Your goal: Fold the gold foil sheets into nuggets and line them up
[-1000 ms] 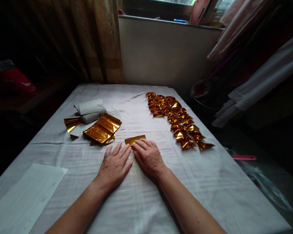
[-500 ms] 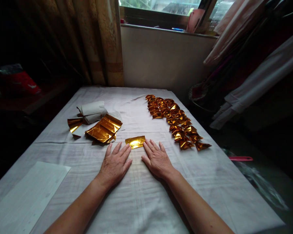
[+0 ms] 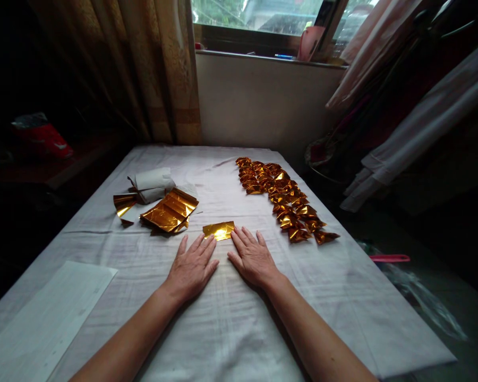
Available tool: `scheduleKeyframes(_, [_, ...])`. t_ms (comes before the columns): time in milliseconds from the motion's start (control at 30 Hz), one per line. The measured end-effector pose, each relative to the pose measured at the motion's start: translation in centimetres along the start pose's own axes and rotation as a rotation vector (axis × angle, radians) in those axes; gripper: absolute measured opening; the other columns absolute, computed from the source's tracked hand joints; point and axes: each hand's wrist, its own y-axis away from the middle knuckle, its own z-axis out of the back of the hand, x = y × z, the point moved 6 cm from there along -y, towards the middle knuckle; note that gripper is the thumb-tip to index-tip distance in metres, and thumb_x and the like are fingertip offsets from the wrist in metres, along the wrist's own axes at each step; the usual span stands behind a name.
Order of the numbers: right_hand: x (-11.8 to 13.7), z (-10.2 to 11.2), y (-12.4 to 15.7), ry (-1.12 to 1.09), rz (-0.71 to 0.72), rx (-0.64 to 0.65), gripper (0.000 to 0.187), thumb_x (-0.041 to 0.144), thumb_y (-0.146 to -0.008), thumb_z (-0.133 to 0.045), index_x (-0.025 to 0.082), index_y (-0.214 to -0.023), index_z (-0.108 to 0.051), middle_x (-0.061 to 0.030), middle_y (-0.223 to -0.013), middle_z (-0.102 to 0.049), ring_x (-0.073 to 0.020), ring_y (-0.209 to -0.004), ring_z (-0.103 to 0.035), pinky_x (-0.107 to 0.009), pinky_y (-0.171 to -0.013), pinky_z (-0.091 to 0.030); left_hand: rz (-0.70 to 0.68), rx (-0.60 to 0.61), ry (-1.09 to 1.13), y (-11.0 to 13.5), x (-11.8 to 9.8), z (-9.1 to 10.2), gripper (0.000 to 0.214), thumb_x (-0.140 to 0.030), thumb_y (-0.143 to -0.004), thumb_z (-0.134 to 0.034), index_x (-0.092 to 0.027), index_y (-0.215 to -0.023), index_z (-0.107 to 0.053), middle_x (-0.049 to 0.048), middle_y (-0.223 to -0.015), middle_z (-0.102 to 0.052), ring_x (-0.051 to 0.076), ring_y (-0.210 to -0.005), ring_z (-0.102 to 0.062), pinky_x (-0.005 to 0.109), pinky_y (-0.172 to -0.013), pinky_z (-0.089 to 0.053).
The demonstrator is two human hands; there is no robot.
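Note:
My left hand [image 3: 191,268] and my right hand [image 3: 253,257] lie flat, palms down and fingers spread, on the white cloth [image 3: 231,318] that covers the table. Neither holds anything. Just beyond the fingertips of both hands lies a small folded piece of gold foil paper [image 3: 219,230], with the fingertips at its near edge. A pile of flat gold foil sheets [image 3: 169,211] lies to the left of it. On the right, several folded gold foil shapes [image 3: 282,197] sit in a long double row running away from me.
A white wrapped bundle [image 3: 151,183] and a loose gold scrap [image 3: 123,202] lie behind the sheet pile. A white paper sheet [image 3: 48,323] is at the near left. The table ends at a wall with a window sill [image 3: 271,55]; curtains and hanging cloth flank it.
My right hand has slid back off the gold piece and flattened on the cloth beside my left hand. The view has tilted up a little.

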Motion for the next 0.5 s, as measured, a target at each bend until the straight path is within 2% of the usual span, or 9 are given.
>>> scheduleKeyframes(100, [0.1, 0.4, 0.0, -0.020, 0.000, -0.026, 0.055, 0.045, -0.099, -0.043, 0.021, -0.148, -0.042, -0.0080, -0.157, -0.035, -0.0276, -0.146, -0.029, -0.056, -0.118, -0.017, 0.026, 0.016, -0.014, 0.9, 0.8, 0.3, 0.047, -0.039, -0.099, -0.042, -0.025, -0.143, -0.050, 0.0078, -0.145, -0.055, 0.029, -0.138, -0.045, 0.059, -0.118, -0.018])
scheduleKeyframes(167, [0.1, 1.1, -0.4, -0.037, 0.010, -0.060, 0.048, 0.041, -0.098, -0.047, 0.022, -0.142, -0.050, -0.0082, -0.154, -0.042, -0.0286, -0.143, -0.035, -0.055, -0.115, -0.023, 0.037, 0.028, -0.017, 0.9, 0.8, 0.5, 0.047, -0.039, -0.098, -0.043, -0.023, -0.142, -0.051, 0.0088, -0.145, -0.055, 0.031, -0.137, -0.045, 0.060, -0.117, -0.019])
scheduleKeyframes(300, [-0.7, 2.7, -2.3, -0.163, 0.023, -0.100, 0.026, 0.027, -0.093, -0.056, 0.024, -0.116, -0.068, -0.0061, -0.131, -0.065, -0.0218, -0.121, -0.058, -0.037, -0.103, -0.042, 0.036, 0.008, -0.003, 0.4, 0.6, 1.0, 0.043, -0.036, -0.096, -0.047, -0.022, -0.136, -0.055, 0.0085, -0.141, -0.058, 0.032, -0.134, -0.048, 0.061, -0.115, -0.023])
scheduleKeyframes(367, [-1.8, 3.2, -3.5, -0.236, -0.059, -0.129, 0.032, 0.024, -0.089, -0.061, 0.021, -0.121, -0.066, -0.0076, -0.126, -0.068, -0.0207, -0.115, -0.061, -0.034, -0.100, -0.044, 0.024, -0.017, 0.007, -0.1, 0.6, 1.5, 0.038, -0.034, -0.095, -0.050, -0.023, -0.130, -0.059, 0.0075, -0.136, -0.062, 0.032, -0.130, -0.051, 0.061, -0.115, -0.023])
scheduleKeyframes(433, [-2.5, 3.2, -4.5, -0.257, -0.101, -0.147, 0.046, 0.027, -0.084, -0.068, 0.017, -0.129, -0.061, -0.0106, -0.129, -0.065, -0.0234, -0.119, -0.058, -0.036, -0.103, -0.042, 0.010, -0.039, 0.011, -0.6, 0.7, 1.9, 0.032, -0.032, -0.095, -0.052, -0.022, -0.123, -0.062, 0.0072, -0.130, -0.066, 0.031, -0.126, -0.054, 0.060, -0.115, -0.023])
scheduleKeyframes(500, [-3.0, 3.0, -5.1, -0.271, -0.109, -0.153, 0.052, 0.029, -0.081, -0.071, 0.015, -0.130, -0.060, -0.0123, -0.131, -0.063, -0.0255, -0.122, -0.055, -0.038, -0.105, -0.041, 0.001, -0.063, 0.006, -1.3, 0.8, 2.3, 0.026, -0.030, -0.094, -0.052, -0.021, -0.116, -0.064, 0.0073, -0.124, -0.069, 0.030, -0.123, -0.056, 0.059, -0.114, -0.025])
